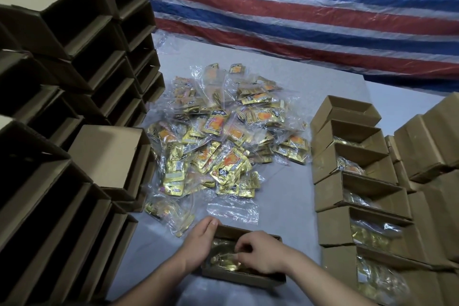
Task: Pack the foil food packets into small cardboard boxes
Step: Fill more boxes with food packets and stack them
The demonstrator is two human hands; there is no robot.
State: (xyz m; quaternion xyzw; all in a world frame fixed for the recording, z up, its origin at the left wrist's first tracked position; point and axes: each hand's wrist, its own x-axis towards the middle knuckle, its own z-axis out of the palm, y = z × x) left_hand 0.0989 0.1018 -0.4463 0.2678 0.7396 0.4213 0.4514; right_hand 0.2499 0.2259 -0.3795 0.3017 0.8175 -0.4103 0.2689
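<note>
A small open box (pixel 244 278) is held at its left wall by the left hand (pixel 198 240). Gold packets (pixel 223 259) inside it are pinched by the right hand's (pixel 258 251) curled fingers. Beyond, more foil packets (pixel 221 136) are piled on the grey table (pixel 280 181), between empty boxes (pixel 74 82) and filled boxes (pixel 357 181).

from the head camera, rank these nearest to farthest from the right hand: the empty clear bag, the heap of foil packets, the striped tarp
1. Empty clear bag, flat on the table just beyond the right hand and the open box.
2. Heap of foil packets, mid-table, further ahead.
3. Striped tarp, at the back behind the table.
</note>
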